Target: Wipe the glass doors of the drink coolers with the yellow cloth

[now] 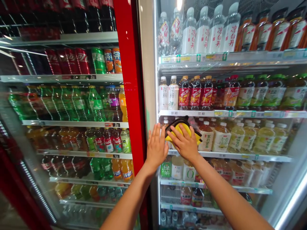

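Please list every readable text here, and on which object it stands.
"凉白开": clear bottles
"茶粹": white bottles; shelf edge
"冰红茶": red-labelled bottles
"绿茶": green-labelled bottle
"茉莉花茶": pale bottle
"芬达": orange cans
"Qoo": small bottles
"3.0": upper price tags
"4.0": lower price tag
Yellow cloth: no text visible.
Other labels: too small, blurred or partial.

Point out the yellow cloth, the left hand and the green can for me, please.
Yellow cloth (197, 137): head view, yellow face beside the fingers.
Left hand (155, 149): head view, back of the hand.
Green can (98, 60): head view, printed front.
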Available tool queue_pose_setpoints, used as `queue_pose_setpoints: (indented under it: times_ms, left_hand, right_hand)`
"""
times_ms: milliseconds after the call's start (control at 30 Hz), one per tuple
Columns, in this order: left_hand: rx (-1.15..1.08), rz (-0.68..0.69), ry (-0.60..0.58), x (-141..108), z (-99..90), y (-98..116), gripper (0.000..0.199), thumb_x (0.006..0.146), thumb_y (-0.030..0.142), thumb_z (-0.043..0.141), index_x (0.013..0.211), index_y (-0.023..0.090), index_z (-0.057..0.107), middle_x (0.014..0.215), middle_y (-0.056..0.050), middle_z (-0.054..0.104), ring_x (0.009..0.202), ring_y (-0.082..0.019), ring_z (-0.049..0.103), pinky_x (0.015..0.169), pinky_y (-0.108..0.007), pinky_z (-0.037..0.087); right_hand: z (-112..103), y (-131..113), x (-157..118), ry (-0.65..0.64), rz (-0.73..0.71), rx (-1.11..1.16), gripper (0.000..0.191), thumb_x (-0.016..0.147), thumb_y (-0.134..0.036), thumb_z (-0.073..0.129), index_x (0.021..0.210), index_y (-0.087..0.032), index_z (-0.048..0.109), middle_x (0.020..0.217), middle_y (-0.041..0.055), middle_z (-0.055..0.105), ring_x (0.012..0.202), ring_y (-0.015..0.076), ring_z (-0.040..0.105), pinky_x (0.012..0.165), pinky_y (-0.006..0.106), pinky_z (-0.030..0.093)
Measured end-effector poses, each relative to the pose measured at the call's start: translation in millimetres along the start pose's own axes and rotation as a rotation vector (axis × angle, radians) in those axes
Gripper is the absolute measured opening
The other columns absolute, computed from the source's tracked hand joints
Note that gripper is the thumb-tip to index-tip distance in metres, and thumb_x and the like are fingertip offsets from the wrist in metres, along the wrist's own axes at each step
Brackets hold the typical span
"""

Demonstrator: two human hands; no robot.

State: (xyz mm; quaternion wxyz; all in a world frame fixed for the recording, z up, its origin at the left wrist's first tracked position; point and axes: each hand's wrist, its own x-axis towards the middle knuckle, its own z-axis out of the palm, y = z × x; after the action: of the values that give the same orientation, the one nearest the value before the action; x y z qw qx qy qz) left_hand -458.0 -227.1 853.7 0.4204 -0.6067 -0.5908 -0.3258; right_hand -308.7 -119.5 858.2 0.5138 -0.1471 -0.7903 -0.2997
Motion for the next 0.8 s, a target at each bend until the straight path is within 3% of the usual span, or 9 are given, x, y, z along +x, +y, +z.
queue_pose_setpoints:
  times_ms: [100,233,333,433,533,600,733,800]
  left_hand:
    - [0.004,0.012,0.002,-2.9,-3.3,-9.7,0.087,0.095,0.016,0.055,0.165,0.016,0.004,0.171,-0.02,0.019,0.159,-0.032,0.015,0.127,-0.059,0.026]
    - [0.02,-0.028,0.019,-1.9,-8.7,-18.4,0.086,0.095,0.015,0.054,0.165,0.015,0.004,0.171,-0.021,0.018,0.16,-0.033,0.014,0.125,-0.061,0.028]
    - [0.034,-0.041,0.019,-5.0,-10.4,-18.3,0.086,0.096,0.016,0.054,0.165,0.015,0.004,0.171,-0.02,0.018,0.16,-0.032,0.014,0.126,-0.06,0.028]
    - [0.055,-0.027,-0.003,-13.6,-10.0,-15.8,0.084,0.096,0.017,0.054,0.165,0.014,0.006,0.17,-0.02,0.021,0.16,-0.031,0.015,0.126,-0.059,0.027]
    - [0.085,-0.004,-0.032,-17.4,-11.0,-16.9,0.08,0.096,0.016,0.052,0.165,0.013,0.012,0.168,-0.02,0.027,0.159,-0.029,0.016,0.127,-0.059,0.024]
    - [0.1,0.006,-0.033,-10.1,-14.1,-21.5,0.076,0.097,0.015,0.05,0.164,0.012,0.015,0.167,-0.019,0.03,0.159,-0.028,0.017,0.128,-0.059,0.022]
    - [0.109,0.006,0.014,19.6,-22.9,-36.8,0.07,0.099,0.014,0.046,0.163,0.012,0.019,0.166,-0.018,0.033,0.159,-0.026,0.015,0.129,-0.057,0.021]
    - [0.118,-0.007,0.026,24.3,-24.3,-43.5,0.068,0.1,0.014,0.045,0.163,0.013,0.02,0.166,-0.017,0.033,0.159,-0.026,0.016,0.129,-0.057,0.022]
  right_hand:
    - [-0.9,18.2,-1.2,0.119,0.133,0.023,0.045,0.098,-0.026,0.057,0.143,-0.031,0.057,0.148,0.0056,0.062,0.151,0.0259,0.037,0.125,0.054,0.019]
    - [10.7,20.4,42.6,0.345,0.275,0.065,0.037,0.096,-0.023,0.059,0.131,-0.031,0.066,0.139,0.009,0.066,0.149,0.031,0.04,0.119,0.058,0.027]
    - [16.2,-1.2,51.6,0.254,0.19,0.11,0.038,0.096,-0.023,0.059,0.133,-0.031,0.064,0.14,0.0089,0.066,0.15,0.0322,0.039,0.121,0.061,0.023]
    - [13.9,-20.4,24.1,0.089,0.023,0.161,0.043,0.097,-0.025,0.059,0.14,-0.028,0.06,0.148,0.0081,0.062,0.151,0.0301,0.039,0.125,0.06,0.016]
    - [11.8,-23.2,3.5,0.019,-0.095,0.233,0.04,0.1,-0.02,0.054,0.139,-0.027,0.06,0.146,0.0052,0.064,0.148,0.024,0.044,0.127,0.053,0.018]
    - [13.4,-17.9,14.1,0.035,-0.124,0.276,0.039,0.101,-0.017,0.051,0.137,-0.026,0.062,0.143,0.0042,0.066,0.147,0.0209,0.046,0.126,0.049,0.024]
    - [20.3,-9.4,69.6,0.15,-0.104,0.338,0.031,0.101,-0.019,0.052,0.128,-0.023,0.068,0.142,0.0073,0.067,0.145,0.021,0.049,0.124,0.049,0.032]
    - [22.3,-11.5,84.2,0.171,-0.083,0.367,0.029,0.101,-0.019,0.053,0.125,-0.022,0.069,0.141,0.009,0.067,0.145,0.0222,0.05,0.123,0.051,0.033]
